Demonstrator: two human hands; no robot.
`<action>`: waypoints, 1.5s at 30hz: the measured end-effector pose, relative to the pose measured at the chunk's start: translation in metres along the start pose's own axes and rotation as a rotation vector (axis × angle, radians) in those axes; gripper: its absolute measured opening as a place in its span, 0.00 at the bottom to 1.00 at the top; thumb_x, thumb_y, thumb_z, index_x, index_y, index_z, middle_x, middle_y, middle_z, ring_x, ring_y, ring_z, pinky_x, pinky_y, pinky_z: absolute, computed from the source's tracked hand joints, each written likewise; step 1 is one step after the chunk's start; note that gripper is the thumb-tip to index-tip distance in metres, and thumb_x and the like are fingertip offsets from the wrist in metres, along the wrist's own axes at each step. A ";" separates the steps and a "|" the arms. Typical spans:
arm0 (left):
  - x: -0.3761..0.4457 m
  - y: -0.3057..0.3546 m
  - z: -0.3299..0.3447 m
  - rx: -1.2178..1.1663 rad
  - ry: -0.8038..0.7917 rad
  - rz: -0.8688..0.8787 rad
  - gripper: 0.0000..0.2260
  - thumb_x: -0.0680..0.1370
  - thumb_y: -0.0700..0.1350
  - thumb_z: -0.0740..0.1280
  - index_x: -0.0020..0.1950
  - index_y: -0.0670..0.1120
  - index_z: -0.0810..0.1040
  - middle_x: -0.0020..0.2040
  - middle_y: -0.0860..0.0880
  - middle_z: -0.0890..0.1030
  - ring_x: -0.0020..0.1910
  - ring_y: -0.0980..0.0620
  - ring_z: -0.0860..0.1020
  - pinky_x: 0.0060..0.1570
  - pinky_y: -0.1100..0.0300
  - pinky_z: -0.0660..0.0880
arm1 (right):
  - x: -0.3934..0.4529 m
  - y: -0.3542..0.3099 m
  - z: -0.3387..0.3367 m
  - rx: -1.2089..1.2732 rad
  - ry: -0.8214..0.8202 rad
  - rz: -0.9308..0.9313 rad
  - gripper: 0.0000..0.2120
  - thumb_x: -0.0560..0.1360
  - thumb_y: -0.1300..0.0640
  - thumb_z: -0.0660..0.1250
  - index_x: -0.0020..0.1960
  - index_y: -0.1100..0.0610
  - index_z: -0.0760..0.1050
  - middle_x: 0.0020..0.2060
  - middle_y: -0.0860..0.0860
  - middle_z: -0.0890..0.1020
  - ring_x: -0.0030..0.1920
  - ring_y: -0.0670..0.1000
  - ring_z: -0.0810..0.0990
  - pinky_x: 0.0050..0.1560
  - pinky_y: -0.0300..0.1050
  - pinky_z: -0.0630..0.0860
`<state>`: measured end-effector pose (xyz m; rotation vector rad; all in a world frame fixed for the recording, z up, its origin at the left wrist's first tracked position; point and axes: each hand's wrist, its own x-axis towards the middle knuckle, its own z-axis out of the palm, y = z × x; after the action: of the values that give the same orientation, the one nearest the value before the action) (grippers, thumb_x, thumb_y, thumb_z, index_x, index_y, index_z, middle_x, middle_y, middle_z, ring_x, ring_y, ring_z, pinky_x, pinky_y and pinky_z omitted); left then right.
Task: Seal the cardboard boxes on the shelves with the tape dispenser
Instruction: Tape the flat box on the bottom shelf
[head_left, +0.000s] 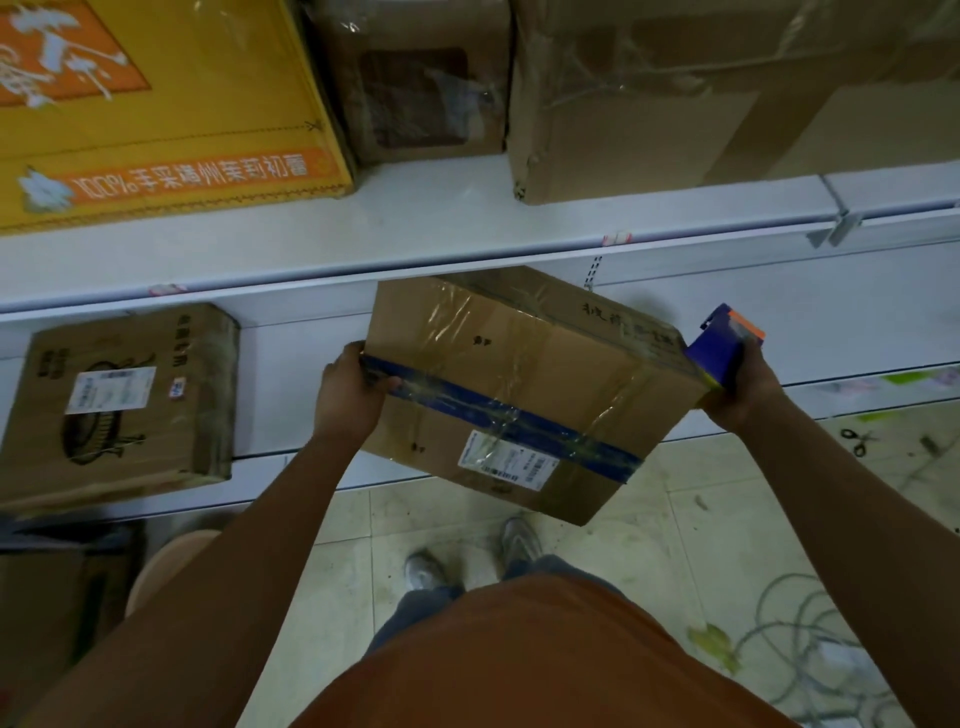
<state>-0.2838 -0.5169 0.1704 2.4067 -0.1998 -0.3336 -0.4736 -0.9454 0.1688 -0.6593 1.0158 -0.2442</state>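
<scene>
white metal shelves (415, 228) fill the background, pale tiled floor (675, 519) below, head view looking down. left hand (350, 392) grips the left edge of a cardboard box (519, 374), thumb curled on top over the end of a blue tape strip (509, 415), other fingers hidden under the box. right hand (743, 389) is wrapped round a blue and orange tape dispenser (724, 345), held against the box's right corner; dispenser touches the box edge, cannot tell if tape is feeding. box is held up off the lower shelf, tilted, its far end just under the lip of the upper shelf, its near end out over the floor. blue strip runs diagonally across the top face, clear tape glossy over it and across the box, white shipping label (511, 460) near the front edge, handwriting near the far right edge.

further out: printed brown box (119, 405) with a white label sits on the lower shelf at left, well apart from the held box. upper shelf carries a yellow and orange printed box (171, 104) at left, a small brown box wrapped in clear tape (415, 78) in the middle, a large brown box (727, 93) at right. bottom of view: orange shirt (545, 654), grey shoes (426, 569) on the tiles, pale cables (810, 634) on the floor at right, scissors (857, 441) on the floor by the shelf base.
</scene>
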 end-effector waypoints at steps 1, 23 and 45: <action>0.000 0.000 0.004 0.009 -0.020 -0.031 0.17 0.77 0.44 0.72 0.64 0.41 0.75 0.55 0.40 0.81 0.55 0.41 0.79 0.52 0.50 0.76 | 0.004 -0.001 -0.002 -0.026 0.026 -0.011 0.27 0.76 0.34 0.63 0.66 0.51 0.72 0.64 0.56 0.79 0.61 0.57 0.79 0.50 0.50 0.74; -0.038 -0.067 0.101 0.000 -0.427 -0.579 0.32 0.77 0.54 0.73 0.71 0.40 0.62 0.60 0.37 0.75 0.49 0.40 0.81 0.31 0.55 0.78 | -0.004 0.018 0.045 -1.045 -0.040 -0.244 0.27 0.78 0.35 0.57 0.48 0.59 0.78 0.41 0.55 0.82 0.42 0.52 0.80 0.43 0.44 0.75; 0.033 0.084 0.069 -0.262 -0.080 -0.462 0.34 0.79 0.68 0.58 0.71 0.42 0.66 0.68 0.37 0.74 0.62 0.39 0.74 0.61 0.46 0.71 | 0.048 -0.012 -0.042 -0.305 -0.162 0.067 0.28 0.80 0.35 0.54 0.56 0.59 0.74 0.39 0.55 0.83 0.39 0.55 0.81 0.42 0.53 0.81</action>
<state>-0.2769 -0.6303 0.1697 2.1592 0.3523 -0.6243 -0.4829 -0.9947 0.1271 -0.9051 0.9249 0.0249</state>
